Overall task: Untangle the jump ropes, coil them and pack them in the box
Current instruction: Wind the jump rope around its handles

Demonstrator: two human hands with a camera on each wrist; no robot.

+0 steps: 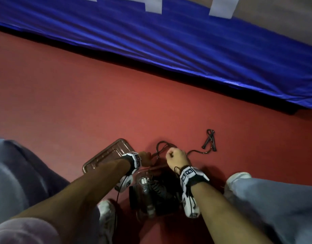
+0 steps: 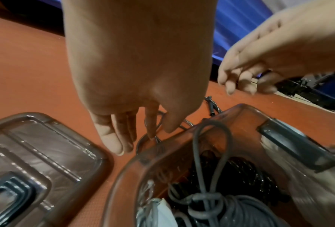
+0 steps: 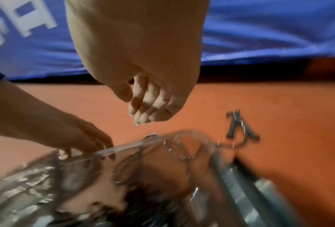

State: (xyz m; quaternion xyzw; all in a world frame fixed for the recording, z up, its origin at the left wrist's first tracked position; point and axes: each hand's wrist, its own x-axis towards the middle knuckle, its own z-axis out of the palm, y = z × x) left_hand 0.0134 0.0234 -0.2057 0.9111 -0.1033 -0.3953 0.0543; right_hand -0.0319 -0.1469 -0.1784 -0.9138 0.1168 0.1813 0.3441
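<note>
Nearest the camera, two bare forearms reach down over a clear plastic box (image 1: pixel 142 175) on the red floor (image 1: pixel 81 103). Inside the box lie coiled jump ropes: a grey bundle (image 2: pixel 226 204) tied with a loop, and a black coil (image 2: pixel 240 173) behind it. The left hand (image 1: pixel 146 156) reaches just past the box's far rim, its grip pinching a thin dark rope (image 1: pixel 162 147) that lies loose on the floor. The right hand (image 1: pixel 176 156) hovers beside it with its fingers curled; whether its grip has hold of the rope cannot be told. The rope's two black handles (image 1: pixel 210 140) lie further right. The box's lid (image 1: pixel 105 155) rests on the floor at left. A blue mat (image 1: pixel 169 41) runs behind.
</note>
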